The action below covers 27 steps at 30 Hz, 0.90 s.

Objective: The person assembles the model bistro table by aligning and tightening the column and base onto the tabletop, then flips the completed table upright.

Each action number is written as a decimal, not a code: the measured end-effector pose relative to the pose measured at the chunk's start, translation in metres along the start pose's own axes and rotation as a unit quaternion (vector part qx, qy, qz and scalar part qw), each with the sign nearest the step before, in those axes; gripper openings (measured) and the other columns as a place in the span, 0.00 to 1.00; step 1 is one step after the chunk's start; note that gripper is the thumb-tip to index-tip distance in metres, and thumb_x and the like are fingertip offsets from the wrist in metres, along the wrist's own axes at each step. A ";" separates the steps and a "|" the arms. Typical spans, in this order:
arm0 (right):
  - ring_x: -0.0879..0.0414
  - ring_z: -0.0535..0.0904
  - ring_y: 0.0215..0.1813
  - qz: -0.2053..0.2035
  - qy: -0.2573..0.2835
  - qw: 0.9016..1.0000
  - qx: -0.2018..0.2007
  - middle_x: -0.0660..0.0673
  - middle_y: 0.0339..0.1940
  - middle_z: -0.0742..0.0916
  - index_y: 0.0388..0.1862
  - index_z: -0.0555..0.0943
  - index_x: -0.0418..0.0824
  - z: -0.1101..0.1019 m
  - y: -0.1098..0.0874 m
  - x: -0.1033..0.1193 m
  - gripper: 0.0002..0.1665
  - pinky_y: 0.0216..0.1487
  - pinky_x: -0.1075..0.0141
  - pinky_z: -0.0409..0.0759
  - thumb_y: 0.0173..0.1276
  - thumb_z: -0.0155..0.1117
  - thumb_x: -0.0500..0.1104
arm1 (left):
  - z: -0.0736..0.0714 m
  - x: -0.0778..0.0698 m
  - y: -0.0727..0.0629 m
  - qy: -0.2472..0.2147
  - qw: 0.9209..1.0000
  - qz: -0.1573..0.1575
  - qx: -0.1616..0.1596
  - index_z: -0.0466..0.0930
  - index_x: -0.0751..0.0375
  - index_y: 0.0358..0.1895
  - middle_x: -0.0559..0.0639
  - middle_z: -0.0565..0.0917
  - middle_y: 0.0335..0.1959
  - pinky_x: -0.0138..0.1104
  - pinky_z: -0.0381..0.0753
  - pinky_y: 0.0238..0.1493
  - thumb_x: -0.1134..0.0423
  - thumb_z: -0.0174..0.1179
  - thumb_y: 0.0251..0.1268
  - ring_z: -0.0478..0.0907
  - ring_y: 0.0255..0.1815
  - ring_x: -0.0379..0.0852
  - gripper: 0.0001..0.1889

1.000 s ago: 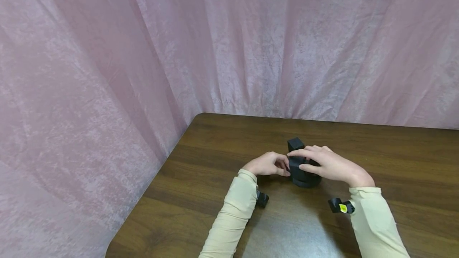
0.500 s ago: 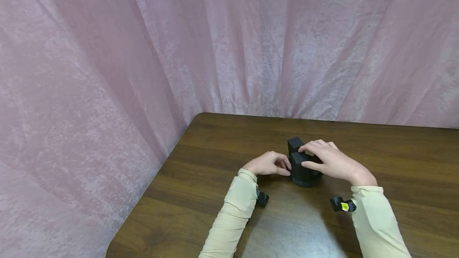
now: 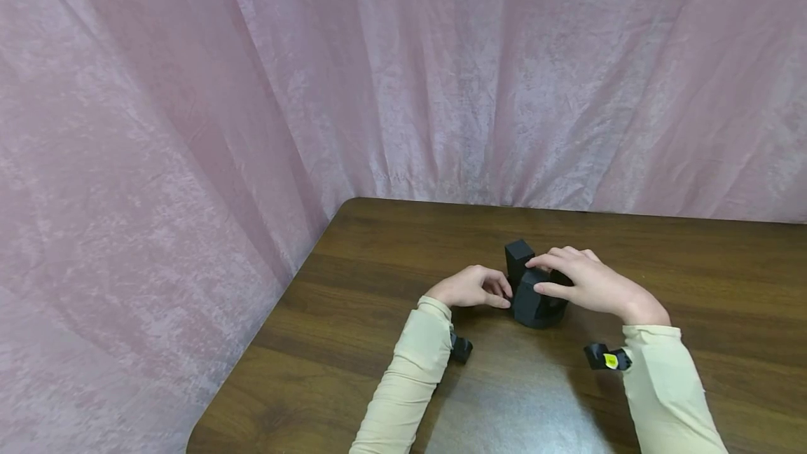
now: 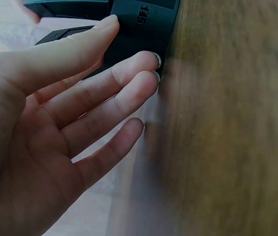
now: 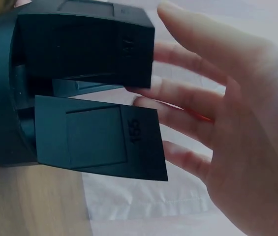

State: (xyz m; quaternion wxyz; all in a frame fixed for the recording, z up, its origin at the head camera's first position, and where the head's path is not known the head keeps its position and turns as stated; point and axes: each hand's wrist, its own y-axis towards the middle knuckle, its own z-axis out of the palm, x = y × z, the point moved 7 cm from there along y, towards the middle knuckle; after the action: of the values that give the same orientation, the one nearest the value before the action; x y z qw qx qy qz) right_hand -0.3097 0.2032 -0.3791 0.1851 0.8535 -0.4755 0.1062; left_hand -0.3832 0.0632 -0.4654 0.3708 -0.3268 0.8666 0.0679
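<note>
A black block assembly [image 3: 529, 298] stands on the wooden table [image 3: 315, 342]. At its nine o'clock, the left hand [image 3: 474, 287], fingers relaxed, grasps nothing; at three, the right hand [image 3: 592, 284] curves loosely beside it, unclenched. Pink curtain [image 3: 479, 76] hangs at twelve.

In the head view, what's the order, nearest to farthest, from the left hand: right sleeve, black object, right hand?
1. Black object: just right of the left hand.
2. Right hand: at the object's right side.
3. Right sleeve: farther right, lower in the picture.
</note>
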 end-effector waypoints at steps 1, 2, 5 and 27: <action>0.50 0.76 0.53 0.000 0.000 1.000 -0.005 0.49 0.47 0.84 0.54 0.81 0.45 -0.001 0.000 0.000 0.19 0.54 0.51 0.65 0.68 0.63 0.51 | 0.000 0.000 0.000 0.001 1.000 0.001 0.000 0.84 0.54 0.42 0.44 0.86 0.34 0.23 0.75 0.38 0.59 0.66 0.62 0.79 0.34 0.30 0.08; 0.50 0.76 0.53 0.000 -0.002 1.000 -0.011 0.49 0.47 0.84 0.53 0.81 0.45 -0.003 -0.001 0.000 0.17 0.54 0.50 0.65 0.68 0.63 0.50 | 0.000 -0.001 0.000 0.001 1.000 0.001 -0.001 0.84 0.54 0.42 0.44 0.86 0.34 0.23 0.75 0.38 0.59 0.66 0.62 0.79 0.34 0.30 0.08; 0.48 0.76 0.54 -0.008 -0.006 1.000 -0.021 0.49 0.47 0.83 0.47 0.83 0.46 -0.007 -0.002 0.001 0.12 0.53 0.50 0.65 0.68 0.64 0.48 | -0.001 -0.001 -0.002 -0.001 1.000 0.001 -0.001 0.84 0.54 0.42 0.45 0.86 0.35 0.22 0.75 0.38 0.59 0.66 0.62 0.79 0.34 0.30 0.08; 0.54 0.79 0.44 -0.124 -0.024 0.991 -0.038 0.51 0.41 0.83 0.25 0.78 0.58 -0.012 -0.005 0.014 0.15 0.44 0.58 0.74 0.56 0.73 0.40 | -0.001 -0.002 -0.001 -0.008 1.000 0.001 -0.004 0.84 0.54 0.42 0.44 0.86 0.34 0.22 0.75 0.38 0.59 0.67 0.61 0.79 0.34 0.30 0.08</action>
State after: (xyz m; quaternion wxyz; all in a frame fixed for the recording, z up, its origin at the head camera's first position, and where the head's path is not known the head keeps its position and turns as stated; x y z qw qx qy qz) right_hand -0.2982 0.1992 -0.3643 0.2180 0.9005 -0.3738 0.0436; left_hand -0.3821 0.0629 -0.4632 0.3763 -0.3270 0.8637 0.0746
